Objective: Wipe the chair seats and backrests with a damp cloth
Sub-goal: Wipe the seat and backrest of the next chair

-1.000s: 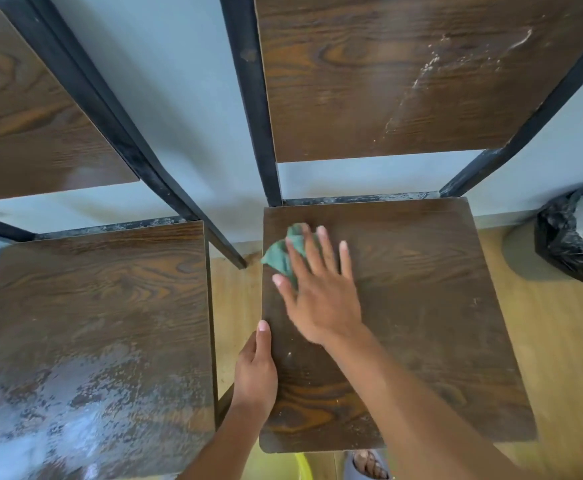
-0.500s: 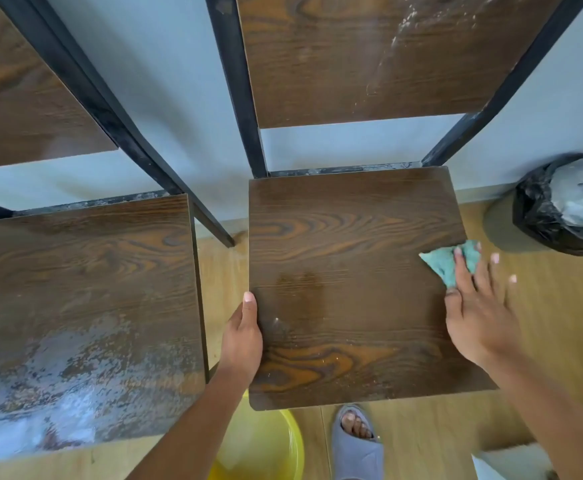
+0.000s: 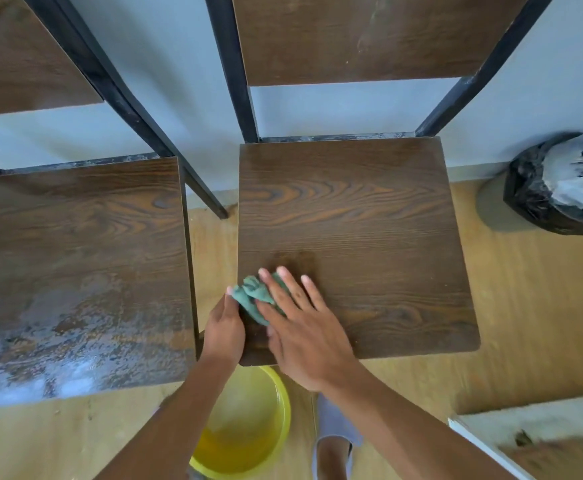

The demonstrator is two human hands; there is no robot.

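Two dark wooden chairs with black metal frames stand side by side against a pale wall. My right hand [image 3: 304, 327] lies flat on a bunched green cloth [image 3: 253, 294], pressing it onto the front left part of the right chair's seat [image 3: 369, 237]. My left hand [image 3: 224, 327] grips that seat's left front edge, its thumb touching the cloth. The right chair's backrest [image 3: 369, 36] carries faint pale smears. The left chair's seat [image 3: 75, 271] has a whitish, patchy film over its front half. Its backrest [image 3: 23, 53] shows at the top left.
A yellow basin [image 3: 248, 431] holding water sits on the wooden floor under the seat's front edge, beside my foot in a grey slipper [image 3: 335, 441]. A black bin bag [image 3: 560, 188] with white paper stands by the wall at right. A white-edged object [image 3: 543, 441] fills the lower right corner.
My right hand has swept the cloth from the seat's right edge across to its front left, next to my left hand. The left hand stays on the seat's edge.
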